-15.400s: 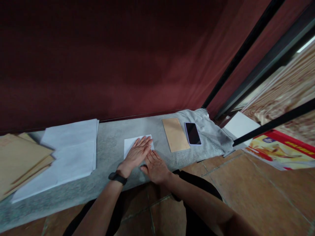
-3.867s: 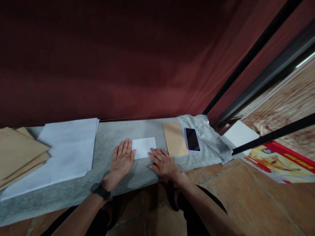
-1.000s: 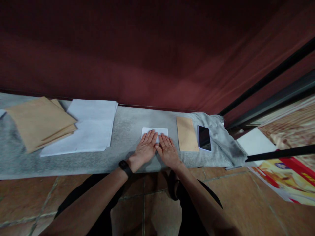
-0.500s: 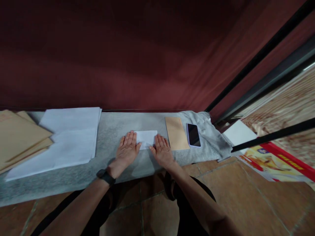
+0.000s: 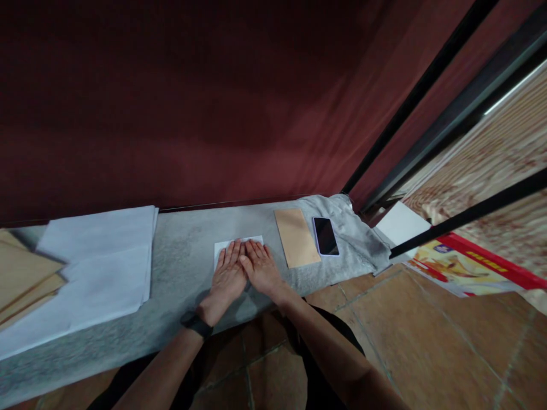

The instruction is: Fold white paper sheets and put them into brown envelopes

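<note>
A small folded white paper (image 5: 222, 246) lies on the grey cloth (image 5: 188, 256) spread over the floor. My left hand (image 5: 226, 277) and my right hand (image 5: 261, 267) lie flat side by side on this paper, fingers stretched out and touching each other, covering most of it. A black band sits on my left wrist. Just to the right lies a brown envelope (image 5: 296, 245), and beside that a dark phone (image 5: 325, 236).
A stack of white sheets (image 5: 94, 267) lies at the left, with brown envelopes (image 5: 21, 279) beyond it. A dark red curtain (image 5: 192, 114) hangs behind the cloth. A white sheet (image 5: 401, 223) and a colourful printed poster (image 5: 465, 265) lie on the tiled floor at right.
Half a second ago my hands lay apart at the ends of the folded paper; now they have slid together over its middle.
</note>
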Tool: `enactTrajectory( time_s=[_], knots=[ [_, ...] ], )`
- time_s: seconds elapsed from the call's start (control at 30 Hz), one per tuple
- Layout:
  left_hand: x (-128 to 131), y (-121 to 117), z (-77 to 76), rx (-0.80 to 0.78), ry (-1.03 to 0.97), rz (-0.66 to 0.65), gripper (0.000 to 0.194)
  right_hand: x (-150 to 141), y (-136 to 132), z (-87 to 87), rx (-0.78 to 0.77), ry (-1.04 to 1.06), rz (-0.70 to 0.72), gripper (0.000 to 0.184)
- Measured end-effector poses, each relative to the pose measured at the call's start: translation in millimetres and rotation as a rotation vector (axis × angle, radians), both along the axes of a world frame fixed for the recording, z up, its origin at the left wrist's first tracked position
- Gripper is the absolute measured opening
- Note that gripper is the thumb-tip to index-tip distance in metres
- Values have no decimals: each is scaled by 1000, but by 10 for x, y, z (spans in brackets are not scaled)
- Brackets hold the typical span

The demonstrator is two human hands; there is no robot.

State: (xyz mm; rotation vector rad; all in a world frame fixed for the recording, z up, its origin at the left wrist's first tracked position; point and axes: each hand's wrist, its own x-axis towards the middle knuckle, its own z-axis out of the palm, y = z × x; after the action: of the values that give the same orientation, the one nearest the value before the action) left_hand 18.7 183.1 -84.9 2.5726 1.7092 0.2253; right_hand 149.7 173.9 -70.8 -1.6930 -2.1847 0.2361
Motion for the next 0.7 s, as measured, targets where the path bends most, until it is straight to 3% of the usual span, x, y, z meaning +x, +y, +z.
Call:
enactTrajectory(
  time_s=[0.33, 0.7],
  knots=[
    [-110, 85, -50, 36, 10, 91, 61, -3, 93, -85, 43, -69, -97, 58],
    [-313, 92, -74, 70, -46, 224, 73, 108, 51, -162, 93, -109, -153, 64]
  ],
)
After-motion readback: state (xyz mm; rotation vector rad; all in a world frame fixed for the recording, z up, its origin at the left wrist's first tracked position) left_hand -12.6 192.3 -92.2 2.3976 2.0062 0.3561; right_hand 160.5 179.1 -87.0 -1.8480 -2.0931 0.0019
